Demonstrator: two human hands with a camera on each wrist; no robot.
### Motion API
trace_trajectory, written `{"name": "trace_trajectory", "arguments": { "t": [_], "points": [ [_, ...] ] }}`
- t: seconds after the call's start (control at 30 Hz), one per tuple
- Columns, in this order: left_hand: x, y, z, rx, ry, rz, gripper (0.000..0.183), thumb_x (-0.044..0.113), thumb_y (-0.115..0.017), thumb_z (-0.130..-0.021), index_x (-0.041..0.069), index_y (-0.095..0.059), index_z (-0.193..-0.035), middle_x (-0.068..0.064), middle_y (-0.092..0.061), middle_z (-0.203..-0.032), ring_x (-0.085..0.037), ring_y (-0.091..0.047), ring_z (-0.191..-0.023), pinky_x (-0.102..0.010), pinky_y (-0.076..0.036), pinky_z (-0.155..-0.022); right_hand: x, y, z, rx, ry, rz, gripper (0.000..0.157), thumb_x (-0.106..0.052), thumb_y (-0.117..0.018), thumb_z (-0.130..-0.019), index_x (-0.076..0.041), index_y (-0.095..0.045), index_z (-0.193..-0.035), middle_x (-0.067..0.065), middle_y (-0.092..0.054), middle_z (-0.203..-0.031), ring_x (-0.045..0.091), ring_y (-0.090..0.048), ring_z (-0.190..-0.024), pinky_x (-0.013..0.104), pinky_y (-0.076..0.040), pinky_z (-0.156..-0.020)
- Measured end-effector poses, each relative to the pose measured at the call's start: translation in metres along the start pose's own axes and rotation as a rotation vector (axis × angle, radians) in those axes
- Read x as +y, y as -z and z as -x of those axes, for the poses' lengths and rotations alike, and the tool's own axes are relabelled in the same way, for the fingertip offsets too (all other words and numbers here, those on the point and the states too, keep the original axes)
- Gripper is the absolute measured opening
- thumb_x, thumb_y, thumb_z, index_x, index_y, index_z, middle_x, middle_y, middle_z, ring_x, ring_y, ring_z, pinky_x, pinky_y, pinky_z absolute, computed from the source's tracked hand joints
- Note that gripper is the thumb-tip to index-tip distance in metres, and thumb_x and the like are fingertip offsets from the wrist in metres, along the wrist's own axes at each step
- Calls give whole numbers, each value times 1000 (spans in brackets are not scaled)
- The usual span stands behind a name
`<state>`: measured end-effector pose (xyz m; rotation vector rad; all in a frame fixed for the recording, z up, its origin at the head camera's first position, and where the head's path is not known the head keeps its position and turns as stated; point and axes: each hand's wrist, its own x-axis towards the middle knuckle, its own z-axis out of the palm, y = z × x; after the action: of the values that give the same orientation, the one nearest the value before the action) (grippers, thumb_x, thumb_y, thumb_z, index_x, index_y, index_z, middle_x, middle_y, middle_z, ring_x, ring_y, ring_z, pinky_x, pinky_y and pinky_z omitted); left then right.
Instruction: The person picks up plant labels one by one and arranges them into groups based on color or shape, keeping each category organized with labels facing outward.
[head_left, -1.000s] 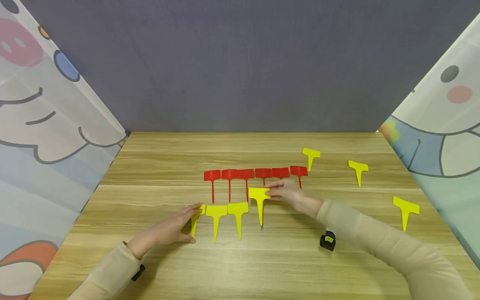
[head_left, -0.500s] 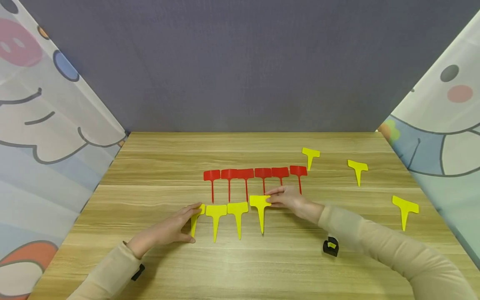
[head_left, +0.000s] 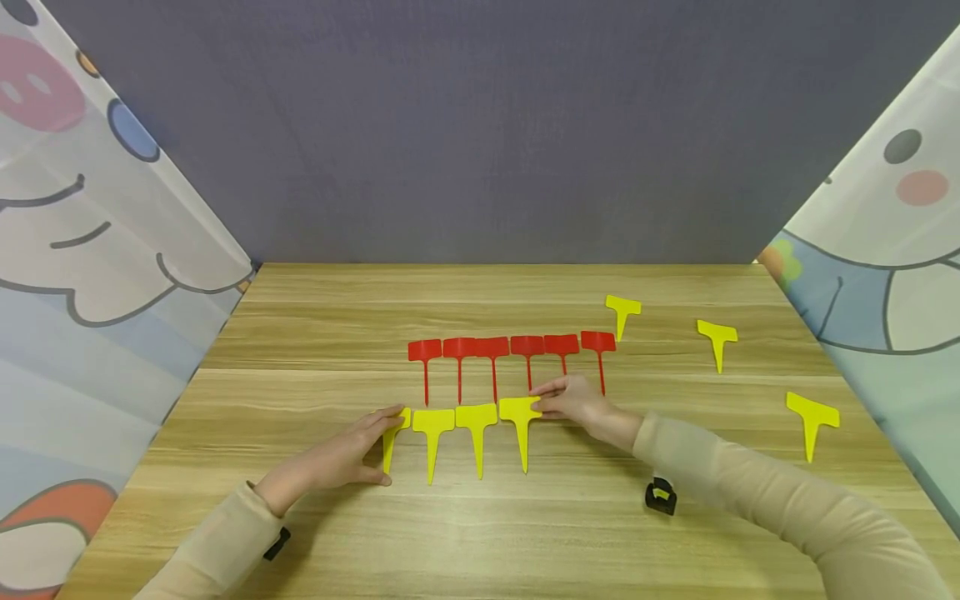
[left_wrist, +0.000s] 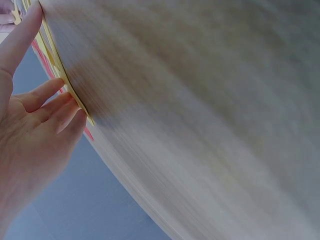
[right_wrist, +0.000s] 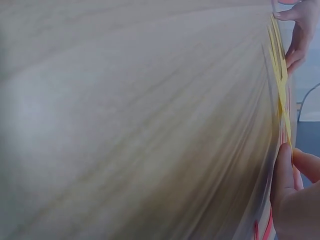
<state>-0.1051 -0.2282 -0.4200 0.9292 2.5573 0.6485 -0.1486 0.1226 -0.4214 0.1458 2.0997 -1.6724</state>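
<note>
My right hand (head_left: 581, 404) pinches the right end of a yellow T-shaped plant label (head_left: 517, 409) between thumb and fingers, low over the table at the right end of a yellow row. Two more yellow labels, one (head_left: 476, 416) beside it and another (head_left: 432, 422) further left, lie flat with stems pointing toward me. My left hand (head_left: 345, 450) rests its spread, mostly straight fingers on the leftmost yellow label (head_left: 388, 450), covering part of its head. In the left wrist view the fingertips (left_wrist: 52, 87) sit along that label's edge.
Behind the yellow row lies a row of several red plant labels (head_left: 491, 347). Loose yellow labels lie to the right: one at the back (head_left: 622, 307), another (head_left: 717, 333) and a nearer one (head_left: 812, 411). A grey wall (head_left: 495, 133) closes off the wooden table's (head_left: 450, 542) far edge.
My right hand has brought the yellow label toward me and down, level with the heads of the yellow row. My left hand has stayed put.
</note>
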Motion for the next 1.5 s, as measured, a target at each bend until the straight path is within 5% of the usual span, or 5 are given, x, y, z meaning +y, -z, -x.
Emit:
{"name": "trace_trajectory", "arguments": {
  "t": [0.77, 1.5],
  "points": [
    [0, 1, -1, 4, -7, -13, 76, 24, -73, -72, -4, -35, -131, -17, -23, -142, -35, -28, -126, -47, -31, -98, 1, -7, -2, 60, 34, 171, 23, 4, -67, -73, 7, -65, -95, 6, -62, -69, 11, -59, -56, 26, -53, -57],
    [0, 1, 0, 4, -15, -16, 75, 25, -72, -73, -4, -35, -131, -17, -23, -142, -35, -28, -126, -47, -30, -98, 1, -1, 4, 12, 216, 316, 12, -1, -66, -75, 5, -63, -85, 7, -59, -63, 14, -57, -51, 26, -51, -50]
  ]
}}
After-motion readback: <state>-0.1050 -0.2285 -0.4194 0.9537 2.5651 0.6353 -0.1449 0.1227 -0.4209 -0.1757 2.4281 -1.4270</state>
